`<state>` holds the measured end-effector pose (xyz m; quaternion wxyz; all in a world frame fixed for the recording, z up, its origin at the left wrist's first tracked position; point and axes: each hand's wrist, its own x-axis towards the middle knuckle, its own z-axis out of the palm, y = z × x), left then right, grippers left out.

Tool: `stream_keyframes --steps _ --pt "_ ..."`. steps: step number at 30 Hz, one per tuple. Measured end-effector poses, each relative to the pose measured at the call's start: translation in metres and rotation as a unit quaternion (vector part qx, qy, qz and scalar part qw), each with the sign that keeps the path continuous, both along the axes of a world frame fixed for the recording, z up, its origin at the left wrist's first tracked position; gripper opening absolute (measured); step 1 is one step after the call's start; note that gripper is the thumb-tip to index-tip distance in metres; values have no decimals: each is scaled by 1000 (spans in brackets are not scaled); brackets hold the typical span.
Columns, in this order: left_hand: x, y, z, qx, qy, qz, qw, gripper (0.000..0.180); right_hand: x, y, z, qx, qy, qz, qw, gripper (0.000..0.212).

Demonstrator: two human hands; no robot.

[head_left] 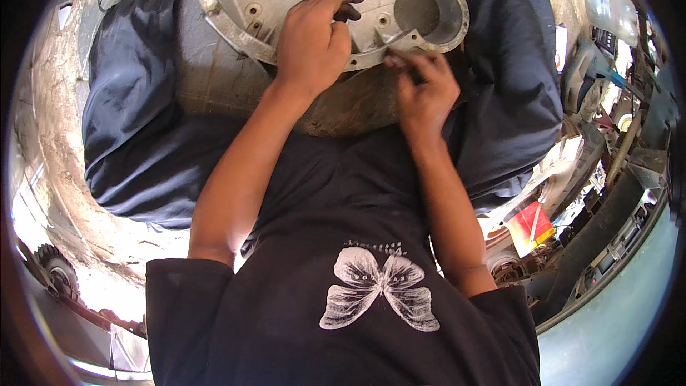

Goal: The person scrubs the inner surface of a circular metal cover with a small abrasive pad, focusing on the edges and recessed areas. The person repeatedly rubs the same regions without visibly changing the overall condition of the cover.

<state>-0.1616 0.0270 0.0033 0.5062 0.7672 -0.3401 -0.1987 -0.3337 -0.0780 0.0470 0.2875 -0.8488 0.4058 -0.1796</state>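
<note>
A grey cast-metal bell housing (329, 21) lies in front of me between my legs, with a large round opening, a smaller round recess and several bolt holes along its flange. My left hand (314, 46) is over the near part of the housing, its fingers curled in and the tips darkened. Whatever those fingers may hold is hidden. At the near right edge of the flange is my right hand (429, 89), thumb and fingers drawn together in a pinch. Its fingertips are blurred, and anything between them is too small to make out.
Under the housing is a worn brown surface (350, 104). My dark-trousered legs flank it. On the right are a clear plastic container (611, 14), a red and yellow packet (529, 229) and jumbled metal parts. A black tyre (56, 270) shows at lower left.
</note>
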Motion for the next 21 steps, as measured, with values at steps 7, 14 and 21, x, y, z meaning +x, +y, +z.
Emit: stream_keyframes --steps 7,14,21 --pt "3 -2 0 10 0 -16 1000 49 -7 0 -16 -22 -51 47 997 24" --pt "4 0 -2 -3 5 -19 1000 48 0 -4 -11 31 -34 -10 999 23" --pt "3 0 1 3 12 -23 1000 50 -2 -33 -12 3 -10 -41 999 19"
